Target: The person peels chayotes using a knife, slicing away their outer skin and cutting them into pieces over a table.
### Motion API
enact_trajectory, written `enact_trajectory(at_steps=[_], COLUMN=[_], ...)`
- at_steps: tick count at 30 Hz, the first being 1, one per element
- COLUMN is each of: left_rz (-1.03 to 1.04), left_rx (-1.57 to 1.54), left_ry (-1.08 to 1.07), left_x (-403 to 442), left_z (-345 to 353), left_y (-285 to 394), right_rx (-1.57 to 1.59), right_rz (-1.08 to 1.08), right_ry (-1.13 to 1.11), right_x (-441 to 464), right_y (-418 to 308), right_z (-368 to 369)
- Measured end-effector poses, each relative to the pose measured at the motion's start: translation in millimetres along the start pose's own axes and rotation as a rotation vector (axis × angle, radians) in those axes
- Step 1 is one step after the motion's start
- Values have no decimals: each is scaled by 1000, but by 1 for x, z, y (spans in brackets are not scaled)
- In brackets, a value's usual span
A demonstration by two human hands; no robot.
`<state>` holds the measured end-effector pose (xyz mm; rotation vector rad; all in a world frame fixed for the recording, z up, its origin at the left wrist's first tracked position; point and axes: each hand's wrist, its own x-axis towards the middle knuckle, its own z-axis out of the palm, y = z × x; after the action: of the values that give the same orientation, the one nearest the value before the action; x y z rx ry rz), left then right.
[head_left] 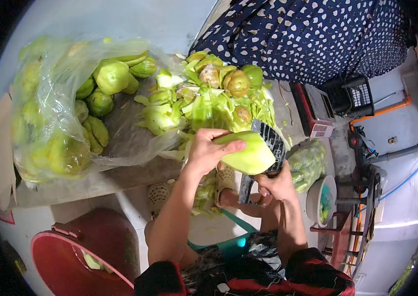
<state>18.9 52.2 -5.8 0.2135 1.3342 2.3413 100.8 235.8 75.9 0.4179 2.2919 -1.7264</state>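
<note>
My left hand point(211, 153) is closed around one end of a peeled, pale green chayote point(248, 154), its thumb lying along the top. My right hand point(278, 185) grips a knife point(270, 140) with a broad, dark, patterned blade. That blade sits against the chayote's right side, and part of the handle is hidden by my fingers. Beyond both hands, a heap of green peelings point(209, 111) covers the low table point(135, 172), with several brownish and green pieces on top. Unpeeled chayotes point(112, 77) lie at the left in a clear plastic bag point(61, 98).
A red bucket point(83, 241) with pale pieces inside stands at lower left. On the right are a red scale point(312, 108), a black crate point(349, 96), a filled plastic bag point(307, 165) and a white tub point(321, 200). A dark patterned cloth point(302, 37) hangs at the back.
</note>
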Motion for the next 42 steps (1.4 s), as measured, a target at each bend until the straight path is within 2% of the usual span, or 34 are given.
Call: enact_trajectory(at_steps=[1, 2, 4, 5, 8, 9, 11, 13, 15, 17, 19, 20, 23, 25, 27, 29, 30, 33, 35, 38, 39, 41, 42], left_rz=[59, 119, 113, 105, 85, 89, 90, 76, 100, 16, 39, 99, 176, 169, 185, 137, 196, 241, 255, 151, 145, 202, 27], left_rx=[-92, -187, -264, -335, -190, -118, -116, -142, -218, -208, -141, -68, -24, -15, -62, 11, 38, -27, -27, -91, -91, 11, 29], left_ry=[31, 62, 90, 124, 70, 17, 49, 98, 131, 134, 127, 84, 48, 154, 194, 168, 148, 161, 207, 280, 279, 123, 74], left_x=[1, 2, 4, 5, 0, 0, 2, 6, 6, 3, 2, 4, 5, 6, 6, 1, 1, 1, 2, -1, -1, 1, 2], left_z=[5, 10, 20, 20, 8, 5, 8, 10, 18, 17, 10, 5, 6, 11, 12, 10, 8, 10, 14, 19, 16, 6, -2], left_y=[-5, -9, -16, -17, -2, 2, -3, -13, -18, -14, -13, -9, -9, -16, -19, -16, -16, -13, -12, -12, -12, -9, -7], right_rx=[-17, 119, 260, 264, 35, 38, -14, 82, 344, 389, 17, -71, -149, 160, 205, 97, -19, -90, 49, 141, 187, 239, 228], right_rz=[-11, -94, -194, -197, 11, 17, 3, -96, -215, -195, 8, -27, -6, -146, -155, -88, -25, -31, -131, -173, -148, -120, -91], right_ry=[18, 101, 216, 210, 60, 62, 1, 135, 271, 212, 18, -58, 3, 187, 197, 104, 19, 38, 159, 192, 147, 113, 43], right_x=[0, 0, 1, 3, 3, 3, 7, 7, 4, 8, 6, 6, 3, 5, 4, 3, 3, 4, 8, 11, 12, 11, 12], right_y=[1, 12, 19, 16, -9, -8, -8, 6, 20, 17, 5, 5, 0, 24, 24, 7, -1, -8, 11, 14, 15, 16, 14], right_z=[1, 12, 33, 28, 2, -2, -6, 13, 41, 27, 1, -9, -5, 24, 30, 14, 7, 7, 27, 39, 36, 26, 19])
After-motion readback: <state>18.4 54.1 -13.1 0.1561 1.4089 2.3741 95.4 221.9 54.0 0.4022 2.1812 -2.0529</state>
